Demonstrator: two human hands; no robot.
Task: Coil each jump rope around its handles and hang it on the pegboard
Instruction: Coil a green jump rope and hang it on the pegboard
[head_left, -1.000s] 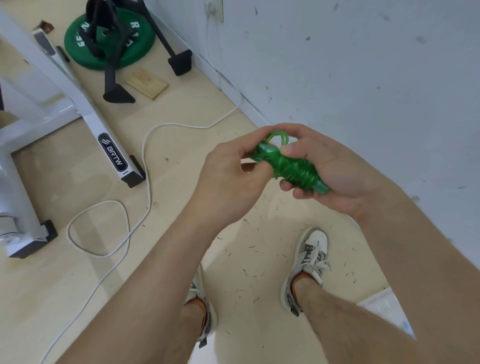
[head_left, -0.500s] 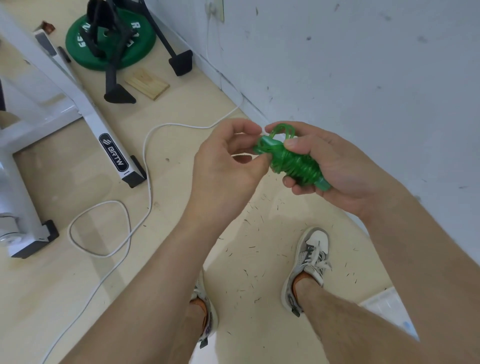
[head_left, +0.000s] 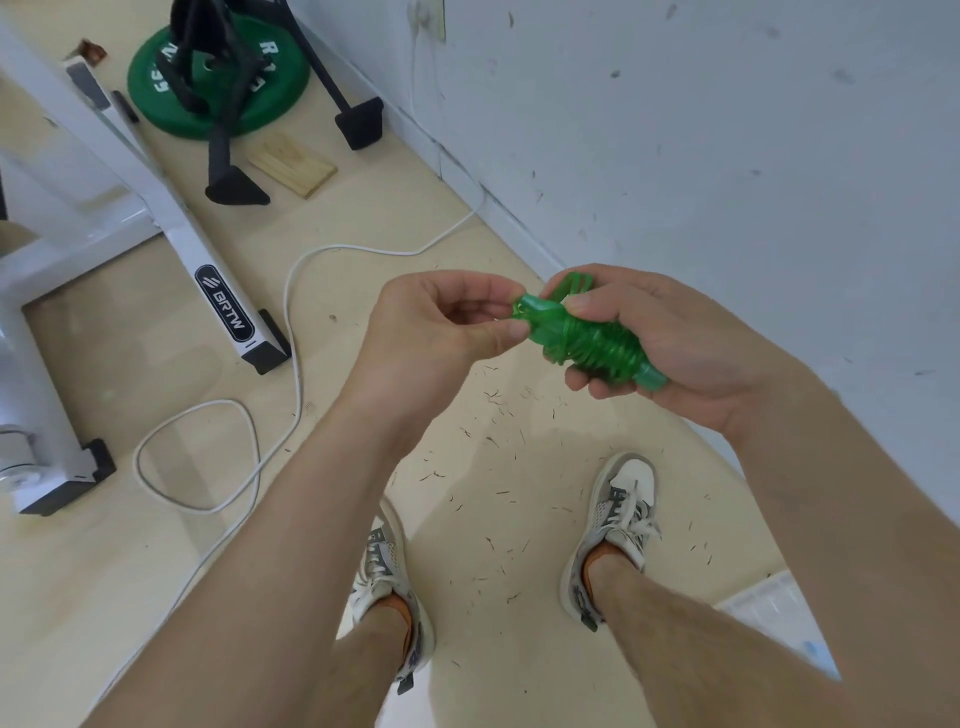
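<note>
Jump rope (head_left: 587, 343), green and translucent, is shown wound in tight turns around its handles (head_left: 649, 375) and is held in mid-air between both hands, above the floor (head_left: 493, 467) and close to the wall (head_left: 727, 156). The coiled bundle is gripped by the right hand (head_left: 675, 343), whose fingers are curled beneath it while the thumb is pressed on top. One end of the bundle is pinched between the thumb and forefinger of the left hand (head_left: 431, 332); the remaining fingers of that hand are loosely curled. A small loop (head_left: 574, 283) of rope is seen standing up from the bundle beside the right thumb. Below the hands, two bare legs and a pair of white shoes (head_left: 618, 525) are visible on the pale floor, which is strewn with small dark fragments. A white cable (head_left: 291, 322) is laid in curves across the floor to the left. Beyond it, a white frame (head_left: 176, 228) marked "BRTW" is seen, and behind that a green weight plate (head_left: 218, 73), a black stand (head_left: 358, 124) and a wooden block (head_left: 293, 166). The corner of a white container (head_left: 769, 608) is visible at the lower right.
</note>
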